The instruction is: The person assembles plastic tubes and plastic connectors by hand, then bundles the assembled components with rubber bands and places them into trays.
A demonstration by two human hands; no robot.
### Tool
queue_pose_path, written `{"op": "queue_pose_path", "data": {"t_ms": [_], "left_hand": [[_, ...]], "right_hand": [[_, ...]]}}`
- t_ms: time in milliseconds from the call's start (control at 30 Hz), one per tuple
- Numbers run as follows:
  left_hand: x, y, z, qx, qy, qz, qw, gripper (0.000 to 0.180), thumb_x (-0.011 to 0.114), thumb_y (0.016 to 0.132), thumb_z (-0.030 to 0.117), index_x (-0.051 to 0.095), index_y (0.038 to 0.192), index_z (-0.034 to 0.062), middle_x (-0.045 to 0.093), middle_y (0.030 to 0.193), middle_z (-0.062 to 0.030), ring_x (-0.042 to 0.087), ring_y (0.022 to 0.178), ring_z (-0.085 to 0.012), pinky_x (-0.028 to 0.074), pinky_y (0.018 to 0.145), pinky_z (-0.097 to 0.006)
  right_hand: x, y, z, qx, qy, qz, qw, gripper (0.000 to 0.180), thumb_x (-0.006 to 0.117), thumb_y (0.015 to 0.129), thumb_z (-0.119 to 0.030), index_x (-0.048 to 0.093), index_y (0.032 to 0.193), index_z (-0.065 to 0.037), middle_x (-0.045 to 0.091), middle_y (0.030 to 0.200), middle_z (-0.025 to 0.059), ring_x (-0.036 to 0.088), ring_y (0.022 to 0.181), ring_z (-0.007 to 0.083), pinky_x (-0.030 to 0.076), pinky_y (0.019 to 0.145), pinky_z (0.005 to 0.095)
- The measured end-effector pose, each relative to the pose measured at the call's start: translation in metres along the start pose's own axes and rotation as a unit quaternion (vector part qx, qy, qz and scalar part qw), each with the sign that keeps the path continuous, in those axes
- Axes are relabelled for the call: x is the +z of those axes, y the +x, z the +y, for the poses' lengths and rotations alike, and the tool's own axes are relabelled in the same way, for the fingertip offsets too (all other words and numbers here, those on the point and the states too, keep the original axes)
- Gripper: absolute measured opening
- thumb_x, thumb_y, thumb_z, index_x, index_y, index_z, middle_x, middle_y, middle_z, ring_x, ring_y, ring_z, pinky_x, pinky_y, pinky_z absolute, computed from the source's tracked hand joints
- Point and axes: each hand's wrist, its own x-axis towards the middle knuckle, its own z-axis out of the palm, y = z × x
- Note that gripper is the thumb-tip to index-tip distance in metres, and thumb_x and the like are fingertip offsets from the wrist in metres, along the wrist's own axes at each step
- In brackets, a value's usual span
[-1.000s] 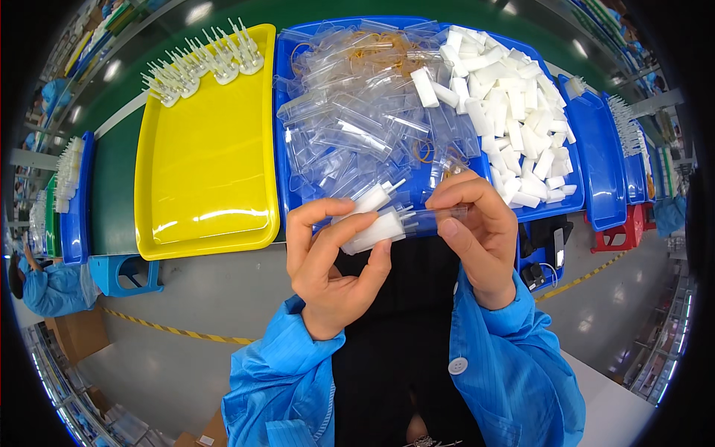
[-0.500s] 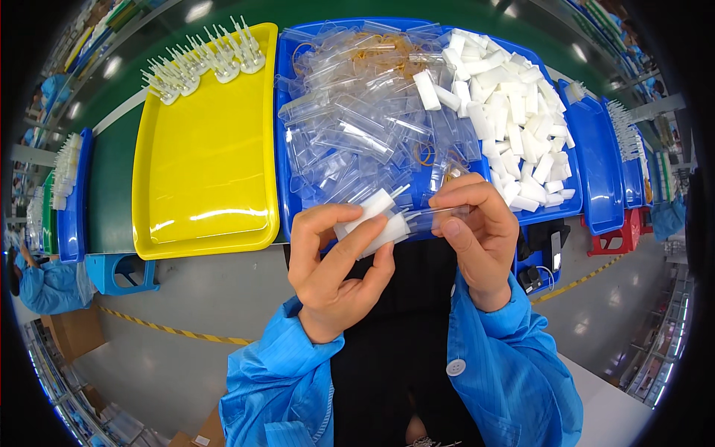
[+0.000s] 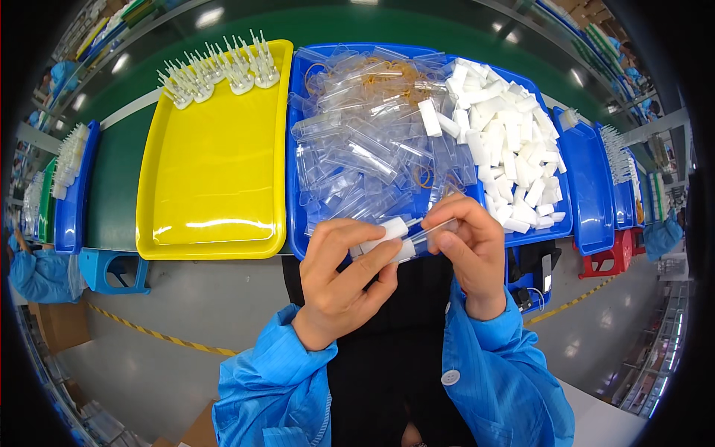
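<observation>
My left hand [image 3: 335, 287] is closed around a white part with two blocky ends [image 3: 395, 228], from which thin pale rods stick out to the right. Pinched between the thumb and fingers of my right hand [image 3: 474, 249] is a clear plastic sleeve [image 3: 442, 229]. Its near end meets the rod tips; whether a rod is inside it I cannot tell. Both hands are just above the front edge of a blue tray [image 3: 299, 236]. Behind them in that tray lies a heap of clear plastic sleeves [image 3: 361, 153].
White foam-like blocks [image 3: 514, 141] fill the right side. Tan rubber bands [image 3: 398, 78] lie among the sleeves. On the left, a yellow tray [image 3: 216, 179] carries several white spiked parts [image 3: 240, 74] at its far end. Blue and red stools [image 3: 612, 259] stand beyond the bench.
My right hand has come closer to my left, bringing the clear sleeve up against the rods. The whole view has shifted slightly.
</observation>
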Motion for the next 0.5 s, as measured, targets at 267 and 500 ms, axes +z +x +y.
{"op": "queue_pose_path", "data": {"t_ms": [267, 500], "left_hand": [[0.017, -0.001, 0.008, -0.063, -0.045, 0.019, 0.997, 0.052, 0.08, 0.062, -0.003, 0.066, 0.112, 0.0007, 0.063, 0.1, -0.011, 0.061, 0.086, -0.0281, 0.049, 0.063, -0.031], [0.033, -0.013, 0.002, 0.035, 0.042, 0.097, 0.994, 0.07, 0.087, 0.064, 0.002, 0.053, 0.125, -0.0055, 0.064, 0.112, -0.0156, 0.063, 0.097, -0.0281, 0.055, 0.074, -0.033]], "right_hand": [[0.007, 0.001, 0.013, -0.038, -0.053, 0.064, 0.996, 0.057, 0.068, 0.081, 0.005, 0.042, 0.132, 0.002, 0.059, 0.111, 0.0098, 0.058, 0.087, 0.0102, 0.046, 0.077, 0.0232], [0.026, 0.004, 0.01, -0.16, -0.282, 0.08, 0.943, 0.087, 0.085, 0.059, -0.015, 0.043, 0.134, 0.001, 0.047, 0.133, 0.0187, 0.048, 0.121, 0.0292, 0.041, 0.1, 0.0395]]}}
